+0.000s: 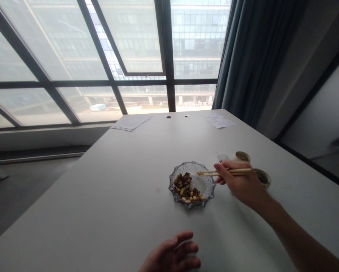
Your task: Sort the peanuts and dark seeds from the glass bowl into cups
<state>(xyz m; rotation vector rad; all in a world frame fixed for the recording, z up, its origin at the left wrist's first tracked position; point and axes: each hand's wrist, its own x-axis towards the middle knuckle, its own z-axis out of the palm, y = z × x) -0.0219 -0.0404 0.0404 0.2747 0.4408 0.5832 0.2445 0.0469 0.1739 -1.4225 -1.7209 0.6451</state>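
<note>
While my right hand (239, 182) grasps chopsticks (244, 171), tips over the glass bowl (205, 185) toward one o'clock, I can't quite tell if they pinch anything; nuts (183, 183) lie four through eleven o'clock. Left hand (175, 253): fingers loosely parted, bowl's six o'clock.

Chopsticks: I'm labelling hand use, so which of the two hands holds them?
The right hand, beside the glass bowl: it grips the chopsticks. The left hand, lower in view, holds nothing visible.
</note>
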